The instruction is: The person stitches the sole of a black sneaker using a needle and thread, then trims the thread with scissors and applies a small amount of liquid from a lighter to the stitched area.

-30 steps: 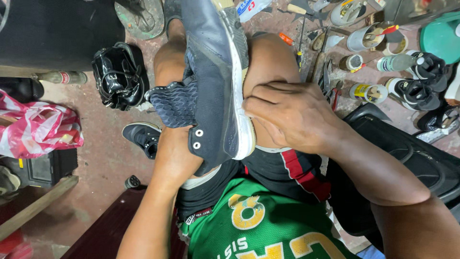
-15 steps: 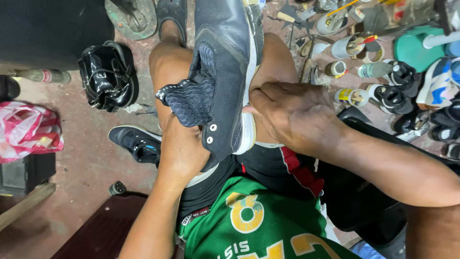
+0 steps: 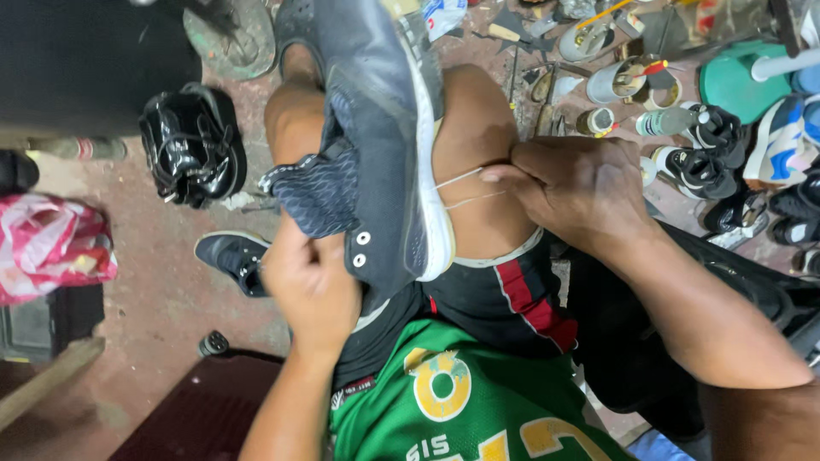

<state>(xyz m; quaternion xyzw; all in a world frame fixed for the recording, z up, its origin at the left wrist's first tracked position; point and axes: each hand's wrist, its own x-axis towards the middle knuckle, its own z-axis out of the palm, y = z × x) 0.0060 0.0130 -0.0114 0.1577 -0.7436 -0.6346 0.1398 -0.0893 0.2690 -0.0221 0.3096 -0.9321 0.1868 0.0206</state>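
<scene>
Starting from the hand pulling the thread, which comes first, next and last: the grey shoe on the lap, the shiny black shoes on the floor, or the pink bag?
From the right hand, head view:
1. Grey shoe, just beside it on the lap, joined by the white thread.
2. Shiny black shoes, on the floor past the knees.
3. Pink bag, at the far left edge.

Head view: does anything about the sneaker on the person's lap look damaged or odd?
The dark sneaker lies between the knees, and two pale threads run taut from its white sole edge to the right hand, so the sole seam looks mid-stitch. The left hand is at its padded collar. No tear is visible.
</scene>
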